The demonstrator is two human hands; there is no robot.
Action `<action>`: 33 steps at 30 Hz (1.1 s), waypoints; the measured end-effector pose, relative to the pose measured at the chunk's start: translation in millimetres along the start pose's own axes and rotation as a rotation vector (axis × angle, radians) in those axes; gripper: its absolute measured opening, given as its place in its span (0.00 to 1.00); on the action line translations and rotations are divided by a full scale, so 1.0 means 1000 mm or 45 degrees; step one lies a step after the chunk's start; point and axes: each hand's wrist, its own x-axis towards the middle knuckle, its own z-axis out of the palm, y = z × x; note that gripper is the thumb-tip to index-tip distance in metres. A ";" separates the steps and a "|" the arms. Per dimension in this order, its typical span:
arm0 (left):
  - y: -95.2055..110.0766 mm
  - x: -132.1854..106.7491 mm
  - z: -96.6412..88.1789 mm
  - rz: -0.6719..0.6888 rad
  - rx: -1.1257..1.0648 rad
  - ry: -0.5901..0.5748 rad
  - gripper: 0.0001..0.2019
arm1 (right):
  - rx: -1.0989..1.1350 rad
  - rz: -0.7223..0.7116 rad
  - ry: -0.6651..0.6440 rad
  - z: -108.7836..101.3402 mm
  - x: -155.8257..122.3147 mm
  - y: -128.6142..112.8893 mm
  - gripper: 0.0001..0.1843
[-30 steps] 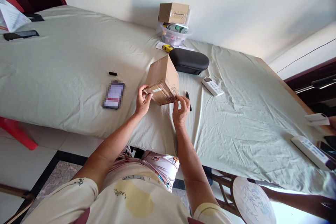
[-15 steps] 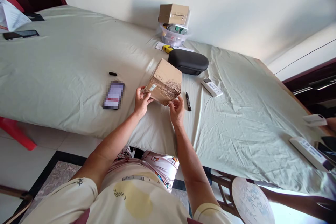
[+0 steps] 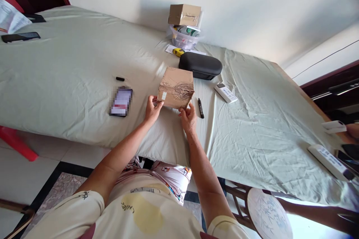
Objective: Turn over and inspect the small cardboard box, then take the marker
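A small brown cardboard box with black scribbles and a white label stands on the pale green cloth of the table, close to its near edge. My left hand pinches the box's lower left corner. My right hand grips its lower right corner. A black marker lies just right of the box.
A phone and a small black cap lie left of the box. Behind it sit a black case, a white remote, a yellow tape measure and a plastic tub under another box. More remotes lie far right.
The box has been turned and lowered: it was tilted up on its near edge, and now it stands flatter with the scribbled face towards me. Both hands stayed at its lower corners.
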 end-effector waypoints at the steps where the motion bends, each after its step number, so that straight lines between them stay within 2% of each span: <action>1: 0.000 0.000 -0.001 0.055 0.107 0.024 0.23 | 0.004 0.009 0.010 -0.001 0.001 0.000 0.28; 6: -0.003 0.003 -0.004 0.146 0.326 0.030 0.25 | 0.018 0.052 -0.044 -0.002 -0.001 -0.004 0.29; 11: -0.012 0.003 -0.003 0.300 0.492 0.099 0.41 | 0.030 0.048 -0.177 -0.001 -0.006 -0.015 0.28; 13: -0.015 0.003 -0.004 0.302 0.566 0.122 0.49 | -0.020 0.019 -0.224 -0.001 -0.008 -0.017 0.26; 15: -0.016 0.003 -0.005 0.271 0.610 0.118 0.52 | -0.082 -0.027 -0.253 0.000 -0.009 -0.018 0.24; 20: -0.022 0.009 -0.007 0.217 0.608 0.066 0.50 | -0.196 -0.137 -0.299 0.002 -0.013 -0.021 0.18; 23: -0.020 0.011 -0.007 0.313 0.631 0.077 0.46 | -0.218 -0.229 -0.438 0.006 -0.018 -0.025 0.15; 27: -0.006 0.006 -0.007 0.468 0.620 0.078 0.37 | -0.234 -0.380 -0.640 0.015 -0.024 -0.031 0.17; 30: 0.008 0.001 -0.008 0.620 0.606 0.055 0.35 | -0.269 -0.404 -0.624 0.017 -0.024 -0.032 0.19; 33: 0.015 -0.003 -0.006 0.794 0.703 -0.051 0.34 | -0.258 -0.375 -0.485 0.013 -0.022 -0.032 0.20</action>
